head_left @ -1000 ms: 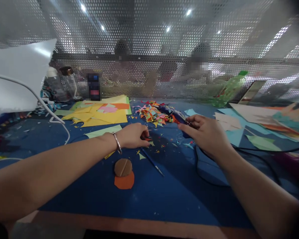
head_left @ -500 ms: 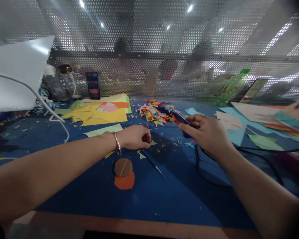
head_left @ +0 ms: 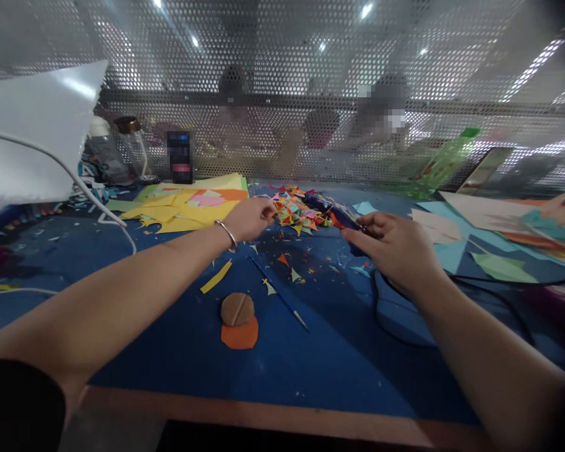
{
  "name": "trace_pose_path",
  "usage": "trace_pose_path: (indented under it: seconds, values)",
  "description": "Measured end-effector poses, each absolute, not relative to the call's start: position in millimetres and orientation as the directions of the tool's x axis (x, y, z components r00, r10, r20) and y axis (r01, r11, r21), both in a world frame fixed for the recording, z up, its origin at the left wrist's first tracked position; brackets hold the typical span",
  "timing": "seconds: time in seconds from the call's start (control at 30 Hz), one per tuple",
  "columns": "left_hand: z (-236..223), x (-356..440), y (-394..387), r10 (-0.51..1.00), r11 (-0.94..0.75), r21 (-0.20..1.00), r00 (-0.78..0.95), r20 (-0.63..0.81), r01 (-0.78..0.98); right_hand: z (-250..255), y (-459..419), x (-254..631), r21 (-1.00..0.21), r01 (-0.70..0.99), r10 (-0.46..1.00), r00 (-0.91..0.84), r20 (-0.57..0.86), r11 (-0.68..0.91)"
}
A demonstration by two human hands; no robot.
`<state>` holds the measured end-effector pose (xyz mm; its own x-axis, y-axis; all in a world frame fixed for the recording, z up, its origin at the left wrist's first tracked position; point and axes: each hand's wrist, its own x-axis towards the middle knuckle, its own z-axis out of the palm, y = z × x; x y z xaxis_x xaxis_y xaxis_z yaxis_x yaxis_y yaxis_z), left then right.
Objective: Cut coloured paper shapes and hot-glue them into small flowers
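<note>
My left hand [head_left: 250,218], with a silver bangle at its wrist, reaches to the left edge of a heap of paper scraps [head_left: 297,212]. Its fingers are curled together, and whatever they hold is hidden. My right hand [head_left: 393,248] is closed on the near end of a long dark blue tool [head_left: 349,231], whose far end lies against the scraps; its exact kind is unclear. Nearer me, a brown cardboard disc [head_left: 238,309] overlaps an orange paper piece [head_left: 239,336]. A thin blue paintbrush [head_left: 282,298] lies diagonally beside them, near small green scraps [head_left: 295,274].
Yellow paper sheets [head_left: 169,210] lie at back left, near bottles [head_left: 134,147] and a phone [head_left: 179,157]. A black cable [head_left: 390,336] loops at right, below coloured paper [head_left: 494,216]. A perforated metal screen [head_left: 273,56] stands behind the blue table [head_left: 339,376]. A yellow strip [head_left: 215,277] lies left.
My left hand has moved away from me, from the small scraps by the paintbrush to the scrap heap, uncovering the brush's far end and a yellow strip. My right hand keeps its grip.
</note>
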<state>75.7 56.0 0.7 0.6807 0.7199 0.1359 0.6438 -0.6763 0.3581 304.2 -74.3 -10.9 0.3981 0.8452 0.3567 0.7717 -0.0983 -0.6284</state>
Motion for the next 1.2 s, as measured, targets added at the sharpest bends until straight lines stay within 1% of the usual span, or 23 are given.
trace_pose_path:
  seconds: [0.07,0.13,0.27,0.33,0.5,0.63,0.77,0.83,0.97,1.03,1.13,1.2]
  values:
    - [1.8,70.2,65.7,0.737,-0.663,0.367,0.654,0.171,0.652,-9.9,-74.7,303.8,-0.642,0.761,0.85,0.394,0.349,-0.09]
    - [-0.6,67.3,62.2,0.716,-0.687,0.352,0.673,0.183,0.635,-9.6,-74.6,303.7,-0.658,0.749,0.853,0.39,0.347,-0.075]
    - [-9.5,71.7,34.7,0.619,-0.758,0.329,0.781,0.087,0.563,-10.1,-74.7,304.1,-0.652,0.755,0.854,0.383,0.353,-0.069]
    - [-10.9,75.7,25.0,0.598,-0.772,0.311,0.8,0.059,0.554,-9.8,-75.3,304.0,-0.638,0.766,0.854,0.38,0.354,-0.076]
    - [-4.8,80.1,23.7,0.583,-0.772,0.29,0.812,-0.028,0.565,-7.9,-76.7,303.1,-0.614,0.785,0.852,0.376,0.364,-0.084]
    - [-1.7,83.7,27.9,0.584,-0.753,0.307,0.806,-0.097,0.582,-7.9,-76.7,302.4,-0.596,0.796,0.856,0.376,0.354,-0.103]
    - [-1.8,87.5,30.0,0.569,-0.746,0.322,0.809,-0.148,0.584,-8.2,-76.8,302.1,-0.608,0.788,0.862,0.372,0.344,-0.097]
    - [-2.0,86.4,29.1,0.575,-0.746,0.319,0.807,-0.136,0.585,-7.8,-77.1,302.3,-0.609,0.788,0.86,0.372,0.349,-0.094]
    - [-1.9,79.2,23.1,0.583,-0.755,0.327,0.81,-0.061,0.568,-6.2,-78.1,302.0,-0.599,0.796,0.851,0.371,0.37,-0.087]
    - [-2.4,76.6,20.2,0.58,-0.768,0.312,0.814,-0.03,0.559,-5.4,-78.7,301.2,-0.6,0.796,0.851,0.371,0.372,-0.085]
    - [-4.0,76.6,19.8,0.591,-0.768,0.285,0.806,-0.029,0.574,-5.1,-79.0,300.1,-0.606,0.791,0.852,0.37,0.37,-0.081]
    - [-4.9,78.4,22.0,0.597,-0.757,0.296,0.8,-0.048,0.583,-5.5,-78.8,300.2,-0.605,0.793,0.853,0.365,0.374,-0.074]
